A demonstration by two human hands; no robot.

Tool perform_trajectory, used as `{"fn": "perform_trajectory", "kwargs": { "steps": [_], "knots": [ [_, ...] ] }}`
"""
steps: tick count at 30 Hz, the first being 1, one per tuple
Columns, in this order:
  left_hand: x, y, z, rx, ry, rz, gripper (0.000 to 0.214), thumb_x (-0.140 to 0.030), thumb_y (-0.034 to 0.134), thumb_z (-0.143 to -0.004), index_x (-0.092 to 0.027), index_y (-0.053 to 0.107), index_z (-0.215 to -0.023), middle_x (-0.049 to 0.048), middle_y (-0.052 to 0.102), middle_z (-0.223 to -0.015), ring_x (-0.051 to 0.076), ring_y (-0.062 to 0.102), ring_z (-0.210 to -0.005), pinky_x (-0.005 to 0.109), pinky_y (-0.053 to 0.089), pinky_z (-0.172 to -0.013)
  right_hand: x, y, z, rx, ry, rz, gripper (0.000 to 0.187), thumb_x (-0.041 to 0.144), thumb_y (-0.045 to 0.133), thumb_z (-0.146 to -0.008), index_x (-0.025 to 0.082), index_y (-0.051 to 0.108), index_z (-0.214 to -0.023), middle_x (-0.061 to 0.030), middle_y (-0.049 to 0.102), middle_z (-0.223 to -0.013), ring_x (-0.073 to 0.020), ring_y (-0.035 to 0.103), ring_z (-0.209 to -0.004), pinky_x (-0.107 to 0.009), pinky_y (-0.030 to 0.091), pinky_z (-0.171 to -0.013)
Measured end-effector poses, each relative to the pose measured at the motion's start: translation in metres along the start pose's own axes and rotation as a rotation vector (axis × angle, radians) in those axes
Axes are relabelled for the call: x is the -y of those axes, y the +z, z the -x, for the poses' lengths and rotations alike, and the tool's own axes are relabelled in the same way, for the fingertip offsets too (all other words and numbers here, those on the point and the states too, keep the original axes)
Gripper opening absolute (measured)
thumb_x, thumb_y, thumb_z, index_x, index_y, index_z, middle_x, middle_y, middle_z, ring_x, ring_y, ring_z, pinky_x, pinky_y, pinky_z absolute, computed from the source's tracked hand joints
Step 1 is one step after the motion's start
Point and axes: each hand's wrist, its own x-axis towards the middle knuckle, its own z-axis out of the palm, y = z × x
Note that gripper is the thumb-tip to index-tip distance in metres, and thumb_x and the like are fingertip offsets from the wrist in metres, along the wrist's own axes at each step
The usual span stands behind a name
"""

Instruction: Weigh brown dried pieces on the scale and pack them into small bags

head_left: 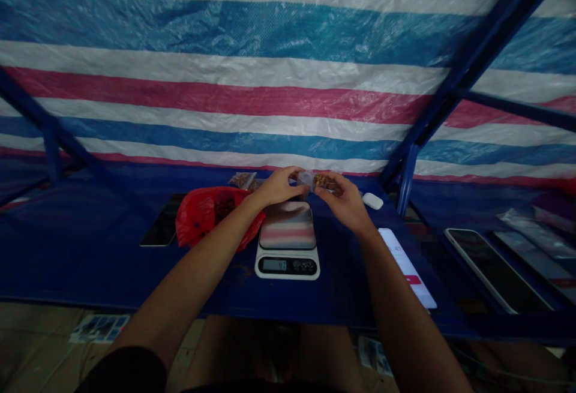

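Note:
Both hands meet above the far edge of a small white kitchen scale (287, 248) with a shiny steel plate. Between them is a small clear plastic bag (315, 180) with brown pieces inside. My left hand (278, 187) pinches the bag's left end with closed fingers. My right hand (344, 197) grips its right side, fingers curled round it. The scale's plate is bare and its display is lit.
A red plastic bag (204, 213) with dark contents lies left of the scale, a dark phone (162, 222) beyond it. Another clear packet (242, 179) lies behind. A white earbud case (372, 201), a lit phone (407, 267) and more phones (495, 270) lie to the right. Blue frame bars (407, 183) stand close.

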Motion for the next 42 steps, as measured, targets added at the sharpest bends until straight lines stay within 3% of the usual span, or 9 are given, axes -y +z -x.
{"fn": "perform_trajectory", "kwargs": {
  "steps": [7, 11, 16, 20, 33, 38, 42],
  "knots": [
    [-0.005, -0.013, 0.007, 0.004, -0.001, 0.253, 0.040, -0.032, 0.078, -0.085, -0.017, 0.066, -0.121, 0.0154, 0.076, -0.127, 0.026, 0.073, -0.117, 0.046, 0.056, -0.108, 0.001, 0.006, 0.001, -0.007, 0.024, -0.053, 0.052, 0.046, 0.082, -0.085, 0.024, 0.070, -0.131, -0.0125, 0.078, -0.130, -0.0280, 0.079, -0.108, -0.049, 0.065, -0.097],
    [-0.014, -0.029, 0.011, 0.033, 0.027, 0.204, 0.042, -0.029, 0.076, -0.084, -0.019, 0.065, -0.123, 0.0145, 0.077, -0.124, 0.026, 0.075, -0.111, 0.046, 0.059, -0.102, 0.006, 0.011, 0.001, -0.025, -0.024, -0.131, 0.048, 0.047, 0.082, -0.087, 0.026, 0.065, -0.127, -0.0111, 0.078, -0.128, -0.0263, 0.078, -0.111, -0.047, 0.065, -0.100],
    [-0.042, -0.053, 0.012, 0.063, 0.064, 0.067, 0.040, -0.032, 0.076, -0.085, -0.021, 0.068, -0.122, 0.0102, 0.079, -0.115, 0.024, 0.075, -0.101, 0.041, 0.060, -0.096, 0.015, 0.013, -0.001, -0.061, -0.082, -0.149, 0.038, 0.047, 0.081, -0.089, 0.028, 0.062, -0.117, -0.0089, 0.078, -0.127, -0.0255, 0.076, -0.118, -0.048, 0.062, -0.107],
    [-0.063, -0.067, 0.022, 0.153, 0.038, -0.034, 0.043, -0.033, 0.074, -0.084, -0.019, 0.069, -0.125, 0.0078, 0.078, -0.100, 0.023, 0.073, -0.088, 0.038, 0.058, -0.080, 0.022, 0.016, 0.002, -0.023, -0.103, -0.164, 0.038, 0.048, 0.082, -0.089, 0.029, 0.064, -0.117, -0.0084, 0.078, -0.128, -0.0262, 0.075, -0.121, -0.049, 0.060, -0.110],
    [-0.065, -0.067, 0.055, 0.173, 0.003, -0.168, 0.037, -0.042, 0.072, -0.087, -0.019, 0.074, -0.115, 0.0072, 0.078, -0.098, 0.022, 0.069, -0.083, 0.034, 0.052, -0.071, 0.031, 0.027, 0.008, 0.115, -0.137, -0.151, 0.039, 0.044, 0.086, -0.087, 0.029, 0.076, -0.122, -0.0069, 0.078, -0.123, -0.0261, 0.075, -0.113, -0.046, 0.063, -0.098],
    [-0.059, -0.066, 0.057, 0.189, -0.039, -0.116, 0.041, -0.043, 0.072, -0.087, -0.018, 0.072, -0.120, 0.0073, 0.078, -0.098, 0.023, 0.071, -0.085, 0.034, 0.054, -0.073, 0.028, 0.029, 0.009, 0.098, -0.122, -0.180, 0.041, 0.041, 0.091, -0.082, 0.027, 0.071, -0.114, -0.0071, 0.080, -0.118, -0.0252, 0.076, -0.109, -0.044, 0.062, -0.094],
    [-0.056, -0.062, 0.058, 0.206, -0.040, -0.049, 0.040, -0.044, 0.073, -0.088, -0.016, 0.071, -0.117, 0.0071, 0.076, -0.097, 0.022, 0.070, -0.085, 0.034, 0.054, -0.075, 0.030, 0.030, 0.009, 0.108, -0.154, -0.150, 0.039, 0.040, 0.091, -0.082, 0.027, 0.075, -0.116, -0.0075, 0.079, -0.119, -0.0246, 0.075, -0.108, -0.042, 0.063, -0.089]
  ]
}}
